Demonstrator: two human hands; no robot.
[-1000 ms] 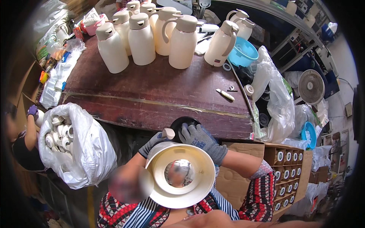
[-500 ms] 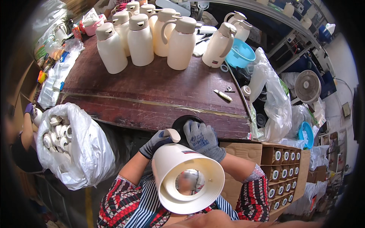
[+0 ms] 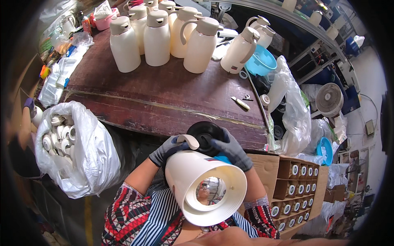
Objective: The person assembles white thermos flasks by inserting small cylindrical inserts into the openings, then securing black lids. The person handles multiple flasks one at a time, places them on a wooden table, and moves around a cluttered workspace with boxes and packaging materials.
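Observation:
A cream vacuum jug body lies tilted in front of my chest, its wide open end toward me and a shiny round liner opening inside. My gloved left hand is closed around the jug beside its curved handle. At the jug's far end, by the table edge, is a round black disc-like part. My gloved right hand grips this part at its right side, thumb toward its middle. A bit of something blue shows below that hand; its kind is hidden.
Several finished cream jugs stand along the far side of the brown table. At left is a white bag of white rings. A partitioned carton stands at right, below a blue basin. Another person's gloved hand shows far left.
My right hand has shifted from over the black part to its right side, uncovering more of its face. The jug's open end has swung slightly right. My left hand keeps its hold.

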